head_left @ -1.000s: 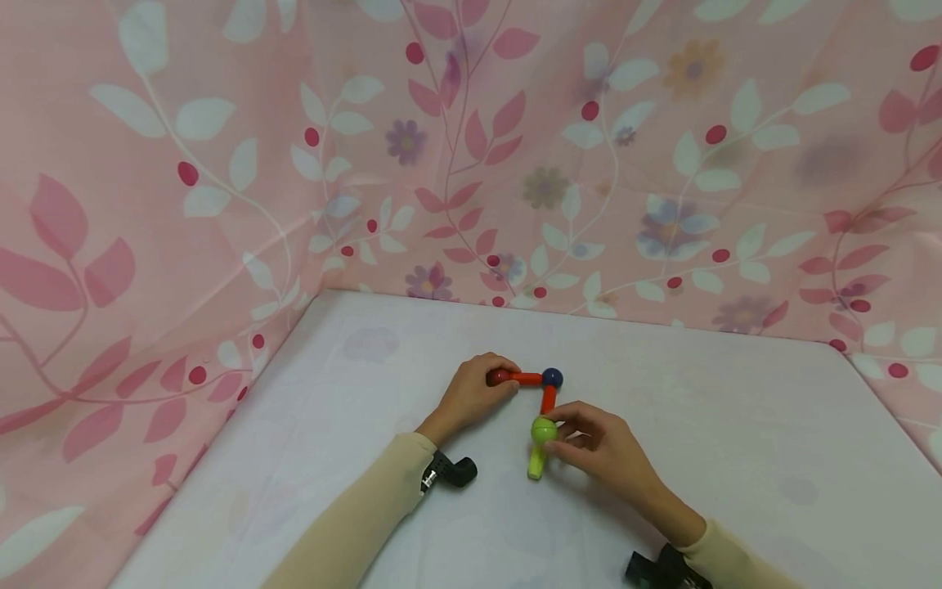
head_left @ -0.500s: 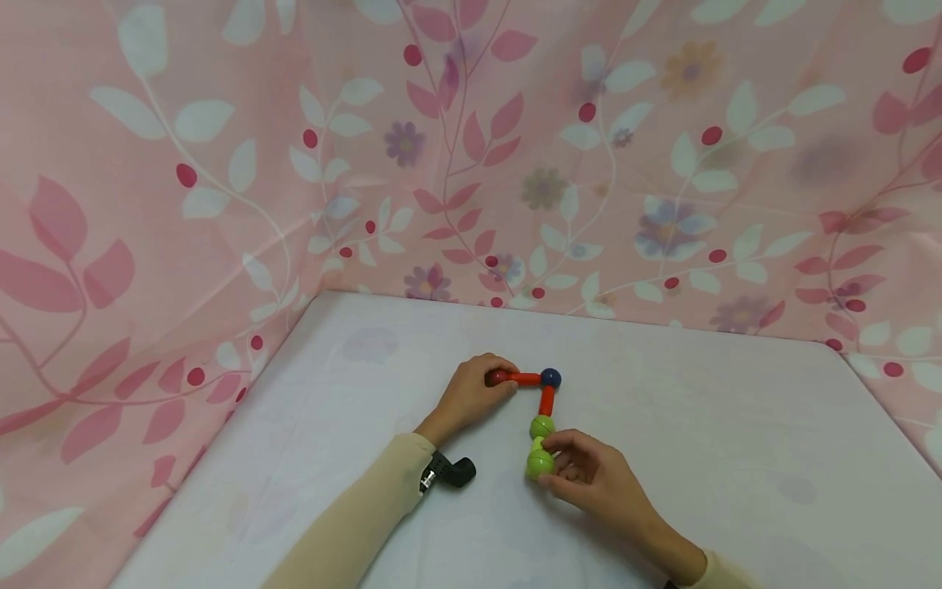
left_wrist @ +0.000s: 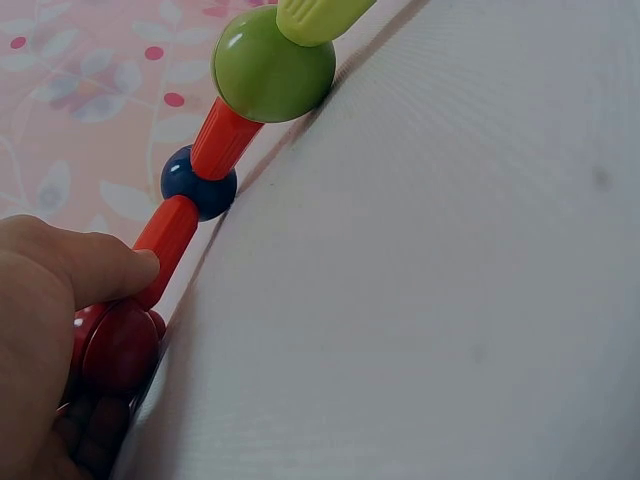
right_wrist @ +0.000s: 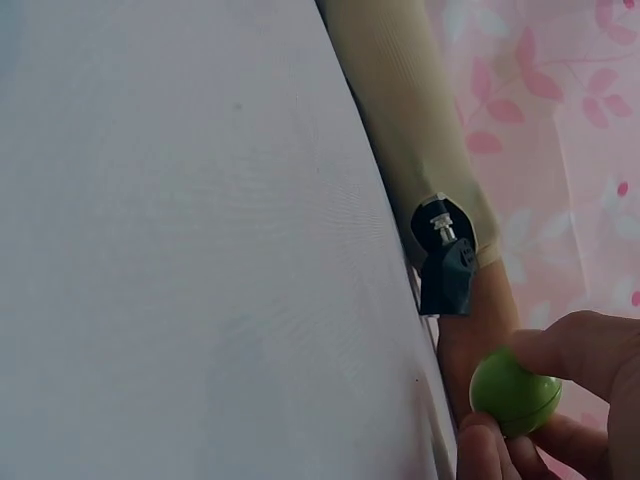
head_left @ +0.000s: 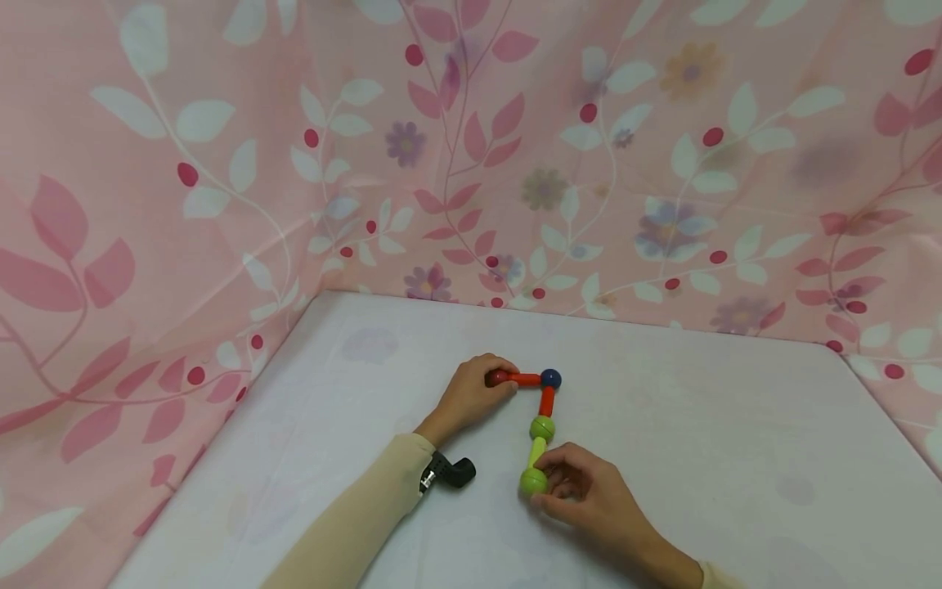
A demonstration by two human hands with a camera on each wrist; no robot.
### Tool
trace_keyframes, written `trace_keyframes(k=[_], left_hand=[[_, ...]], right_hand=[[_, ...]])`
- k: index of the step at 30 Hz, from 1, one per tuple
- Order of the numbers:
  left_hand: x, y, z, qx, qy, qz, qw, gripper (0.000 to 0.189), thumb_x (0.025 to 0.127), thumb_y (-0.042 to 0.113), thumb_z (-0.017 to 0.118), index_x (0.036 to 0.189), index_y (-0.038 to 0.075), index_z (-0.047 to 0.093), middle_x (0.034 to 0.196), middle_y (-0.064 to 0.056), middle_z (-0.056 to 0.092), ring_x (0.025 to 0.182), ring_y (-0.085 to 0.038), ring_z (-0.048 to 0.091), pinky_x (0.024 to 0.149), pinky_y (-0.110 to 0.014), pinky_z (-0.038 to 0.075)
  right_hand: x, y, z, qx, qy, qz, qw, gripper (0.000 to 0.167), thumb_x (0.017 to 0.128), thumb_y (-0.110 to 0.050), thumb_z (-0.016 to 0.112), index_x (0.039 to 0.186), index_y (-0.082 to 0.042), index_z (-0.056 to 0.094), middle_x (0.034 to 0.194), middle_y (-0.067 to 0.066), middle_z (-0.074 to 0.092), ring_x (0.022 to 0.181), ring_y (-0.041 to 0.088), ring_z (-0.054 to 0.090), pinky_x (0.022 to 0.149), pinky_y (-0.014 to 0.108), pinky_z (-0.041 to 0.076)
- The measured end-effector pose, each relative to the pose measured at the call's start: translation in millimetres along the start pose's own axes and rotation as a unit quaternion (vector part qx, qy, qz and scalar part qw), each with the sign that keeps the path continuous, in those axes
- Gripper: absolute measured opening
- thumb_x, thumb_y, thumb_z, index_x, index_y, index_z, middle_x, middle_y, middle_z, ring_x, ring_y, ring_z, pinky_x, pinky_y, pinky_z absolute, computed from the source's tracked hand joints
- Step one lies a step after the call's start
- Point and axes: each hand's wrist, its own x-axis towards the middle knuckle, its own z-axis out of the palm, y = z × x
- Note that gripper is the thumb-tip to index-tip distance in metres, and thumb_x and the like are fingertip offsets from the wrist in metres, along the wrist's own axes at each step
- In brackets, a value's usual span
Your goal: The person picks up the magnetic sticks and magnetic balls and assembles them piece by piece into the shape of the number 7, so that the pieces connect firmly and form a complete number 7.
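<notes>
Balls and rods of a magnetic-looking building set lie joined in a bent chain. My left hand [head_left: 474, 394] grips the dark red ball [left_wrist: 122, 345] at its far left end, thumb against the first red rod [left_wrist: 168, 245]. That rod meets a blue ball [head_left: 550, 378], where the chain turns toward me. A second red rod [head_left: 546, 402] leads to a green ball [head_left: 542, 427], then a yellow-green rod [head_left: 538, 450]. At the near end is another green ball [head_left: 532, 482], pinched by the thumb and fingers of my right hand [head_left: 599, 503].
The chain lies on a white-covered table [head_left: 699, 425]. Pink floral cloth [head_left: 471, 164] hangs behind it and on the left. A black wrist camera mount [head_left: 450, 471] sticks out from my left wrist beside the chain.
A second green ball, held by my right hand, has come to the near end of the yellow-green rod. That end has shifted slightly toward me and left. My left hand stays put.
</notes>
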Motion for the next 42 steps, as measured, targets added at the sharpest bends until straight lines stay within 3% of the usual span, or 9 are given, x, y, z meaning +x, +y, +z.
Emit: trace_keyframes(k=[14,23,30,36,42], left_hand=[[0.2,-1.0,0.5,0.002,-0.002,-0.005,1.0,0.018,0.095,0.021,0.076,0.113,0.019,0.077,0.113,0.005,0.07,0.106,-0.015,0.06,0.095,-0.036,0.048],[0.1,-0.5,1.2,0.001,-0.001,-0.003,1.0,0.018,0.096,0.02,0.075,0.113,0.019,0.077,0.112,0.005,0.07,0.107,-0.017,0.06,0.096,-0.038,0.048],[0.3,0.8,0.8,0.002,-0.003,-0.002,1.0,0.018,0.096,0.019,0.076,0.113,0.018,0.077,0.113,0.005,0.07,0.107,-0.016,0.06,0.097,-0.037,0.047],[0.2,1.2,0.7,0.002,-0.004,-0.003,1.0,0.018,0.096,0.019,0.076,0.113,0.018,0.077,0.113,0.004,0.07,0.107,-0.016,0.06,0.097,-0.037,0.047],[-1.3,1.5,-0.4,0.0,-0.003,-0.003,1.0,0.018,0.096,0.02,0.076,0.114,0.018,0.077,0.112,0.005,0.07,0.105,-0.016,0.06,0.094,-0.036,0.048]], right_hand=[[-2.3,1.3,5.9,-0.033,0.002,0.019,0.9993,0.033,0.087,-0.015,0.087,0.114,-0.013,0.068,0.101,0.003,0.066,0.082,0.018,0.067,0.072,0.032,0.059],[-4.6,5.8,7.5,-0.081,0.012,0.0,0.9966,0.034,0.086,-0.024,0.089,0.112,-0.023,0.068,0.095,-0.004,0.064,0.076,0.018,0.062,0.064,0.028,0.054],[-5.0,6.9,8.1,-0.086,0.01,-0.027,0.9959,0.034,0.087,-0.025,0.087,0.114,-0.021,0.067,0.092,-0.001,0.061,0.071,0.017,0.059,0.058,0.026,0.051],[-5.2,7.4,7.7,-0.086,0.006,-0.023,0.996,0.037,0.087,-0.022,0.088,0.116,-0.02,0.066,0.093,0.0,0.06,0.071,0.017,0.059,0.059,0.026,0.051],[-2.4,8.4,6.6,-0.117,-0.025,-0.042,0.992,0.039,0.089,-0.016,0.085,0.125,-0.017,0.069,0.092,-0.002,0.061,0.072,0.012,0.057,0.06,0.025,0.051]])
